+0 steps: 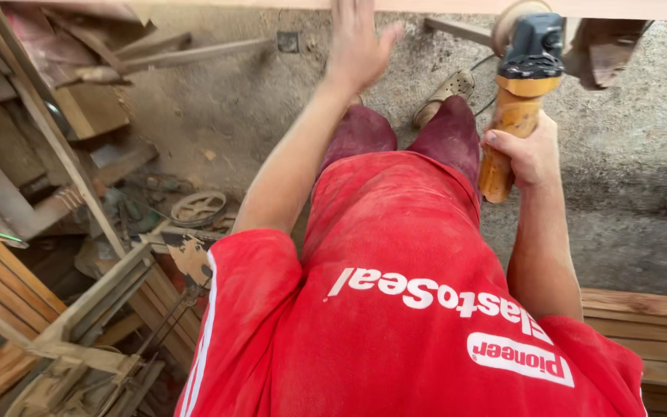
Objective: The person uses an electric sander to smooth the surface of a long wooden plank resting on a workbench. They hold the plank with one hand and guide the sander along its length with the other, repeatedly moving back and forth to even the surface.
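My right hand point(530, 154) grips the sander point(520, 85) alone while my left hand point(358, 42), fingers spread, presses the board point(441, 6) at 12 o'clock, so I judge the disc could kick sideways.

red shirt point(395, 309), orange-and-black sander point(520, 93), maroon trousers point(451, 135)

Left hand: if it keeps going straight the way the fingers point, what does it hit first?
The left hand points up-frame at the pale wooden board along the top edge. Its fingertips already seem to reach it, so that board comes first; actual contact is unclear.
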